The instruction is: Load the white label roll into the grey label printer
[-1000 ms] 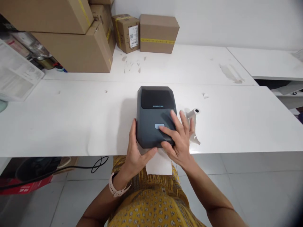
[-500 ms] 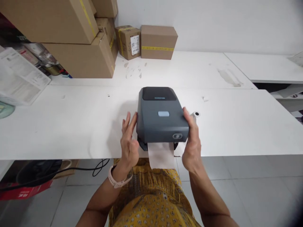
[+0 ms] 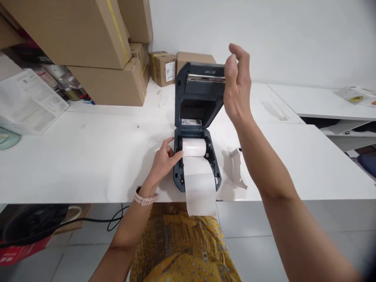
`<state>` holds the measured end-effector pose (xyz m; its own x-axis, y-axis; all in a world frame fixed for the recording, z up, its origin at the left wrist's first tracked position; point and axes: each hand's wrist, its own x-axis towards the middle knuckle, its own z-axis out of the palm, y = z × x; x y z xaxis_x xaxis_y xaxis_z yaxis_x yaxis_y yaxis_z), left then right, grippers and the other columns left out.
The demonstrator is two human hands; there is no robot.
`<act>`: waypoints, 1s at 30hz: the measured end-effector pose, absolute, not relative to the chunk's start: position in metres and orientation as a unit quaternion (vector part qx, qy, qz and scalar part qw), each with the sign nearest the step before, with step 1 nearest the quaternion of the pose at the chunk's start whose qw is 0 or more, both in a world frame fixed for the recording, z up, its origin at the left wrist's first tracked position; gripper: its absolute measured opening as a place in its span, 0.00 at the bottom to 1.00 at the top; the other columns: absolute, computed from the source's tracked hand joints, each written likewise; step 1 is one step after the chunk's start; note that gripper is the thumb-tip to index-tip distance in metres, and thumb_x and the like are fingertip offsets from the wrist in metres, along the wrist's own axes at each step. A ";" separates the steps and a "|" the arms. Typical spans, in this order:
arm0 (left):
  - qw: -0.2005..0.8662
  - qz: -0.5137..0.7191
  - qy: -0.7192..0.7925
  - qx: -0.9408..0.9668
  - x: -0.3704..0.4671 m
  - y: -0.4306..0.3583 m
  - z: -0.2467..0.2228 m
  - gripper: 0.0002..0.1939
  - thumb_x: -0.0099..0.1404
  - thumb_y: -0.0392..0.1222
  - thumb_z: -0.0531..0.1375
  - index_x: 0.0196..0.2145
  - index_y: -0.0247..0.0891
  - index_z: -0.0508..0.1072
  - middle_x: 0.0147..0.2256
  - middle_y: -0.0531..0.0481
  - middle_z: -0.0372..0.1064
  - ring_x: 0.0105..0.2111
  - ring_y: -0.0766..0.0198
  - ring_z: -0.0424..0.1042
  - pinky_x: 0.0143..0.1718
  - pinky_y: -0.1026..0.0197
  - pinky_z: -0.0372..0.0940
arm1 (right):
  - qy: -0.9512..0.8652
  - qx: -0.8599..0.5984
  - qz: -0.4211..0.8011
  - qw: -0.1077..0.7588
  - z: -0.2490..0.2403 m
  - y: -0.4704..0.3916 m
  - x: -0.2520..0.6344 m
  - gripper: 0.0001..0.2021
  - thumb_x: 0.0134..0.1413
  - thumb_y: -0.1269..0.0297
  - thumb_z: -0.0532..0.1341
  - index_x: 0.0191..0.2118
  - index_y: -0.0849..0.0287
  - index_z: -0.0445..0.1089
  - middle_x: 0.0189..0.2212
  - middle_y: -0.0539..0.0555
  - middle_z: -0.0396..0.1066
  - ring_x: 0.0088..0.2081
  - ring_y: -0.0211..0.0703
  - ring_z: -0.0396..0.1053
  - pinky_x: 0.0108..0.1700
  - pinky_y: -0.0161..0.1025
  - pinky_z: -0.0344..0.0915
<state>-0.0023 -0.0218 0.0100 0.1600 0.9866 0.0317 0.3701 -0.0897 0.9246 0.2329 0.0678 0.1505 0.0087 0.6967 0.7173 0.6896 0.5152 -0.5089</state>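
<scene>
A dark grey label printer (image 3: pixel 177 172) stands at the table's front edge with its lid (image 3: pixel 199 94) raised. Inside lies a white paper roll (image 3: pixel 194 147), and its loose strip (image 3: pixel 201 194) hangs over the printer's front and the table edge. My left hand (image 3: pixel 165 161) rests at the printer's left side, fingers apart, the thumb reaching over the rim beside the roll. My right hand (image 3: pixel 238 84) is at the raised lid's upper right edge, gripping it between thumb and fingers. Right of the printer lies a torn piece of white paper (image 3: pixel 238 168).
Cardboard boxes (image 3: pixel 105 84) are stacked at the back left, with smaller boxes (image 3: pixel 163 68) behind the lid. At the far left are a wrapped package (image 3: pixel 32 100) and a green object (image 3: pixel 8 138). A tape roll (image 3: pixel 356 99) sits on the right shelf.
The printer lid has swung up and back, uncovering the roll. My right hand has risen with it. My left hand has moved slightly, its thumb now over the printer's rim.
</scene>
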 end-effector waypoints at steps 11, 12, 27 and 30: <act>0.421 0.350 0.541 0.638 0.003 -0.020 0.021 0.31 0.64 0.42 0.59 0.64 0.35 0.64 0.23 0.60 0.60 0.25 0.62 0.63 0.30 0.60 0.55 | -0.885 -0.432 0.078 0.152 0.106 0.006 0.220 0.26 0.66 0.48 0.61 0.63 0.56 0.69 0.56 0.61 0.78 0.55 0.61 0.76 0.53 0.56 0.73; 0.420 0.347 0.541 0.641 0.003 -0.020 0.022 0.31 0.64 0.41 0.58 0.64 0.34 0.64 0.23 0.60 0.60 0.25 0.62 0.63 0.30 0.60 0.55 | -0.882 -0.446 0.125 0.083 0.100 0.011 0.221 0.31 0.64 0.45 0.62 0.67 0.56 0.65 0.57 0.63 0.77 0.56 0.65 0.76 0.53 0.58 0.72; 0.435 0.367 0.517 0.639 0.002 -0.017 0.012 0.30 0.64 0.41 0.58 0.63 0.34 0.63 0.23 0.61 0.59 0.25 0.64 0.63 0.30 0.60 0.55 | -0.787 -0.330 0.475 0.217 0.111 0.028 0.283 0.53 0.36 0.42 0.76 0.69 0.52 0.62 0.55 0.57 0.77 0.54 0.56 0.77 0.52 0.47 0.74; 0.436 0.370 0.519 0.636 0.003 -0.017 0.012 0.30 0.64 0.41 0.58 0.63 0.34 0.63 0.22 0.61 0.58 0.25 0.64 0.62 0.30 0.60 0.55 | -0.719 -0.413 0.469 0.305 0.116 0.014 0.322 0.56 0.29 0.42 0.79 0.69 0.43 0.61 0.55 0.56 0.77 0.54 0.61 0.78 0.48 0.50 0.77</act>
<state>0.0026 -0.0167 0.0122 0.1875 0.9821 0.0176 0.3382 -0.0814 0.9375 0.3216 0.0137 0.1160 -0.4729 0.8797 0.0503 0.3079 0.2185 -0.9260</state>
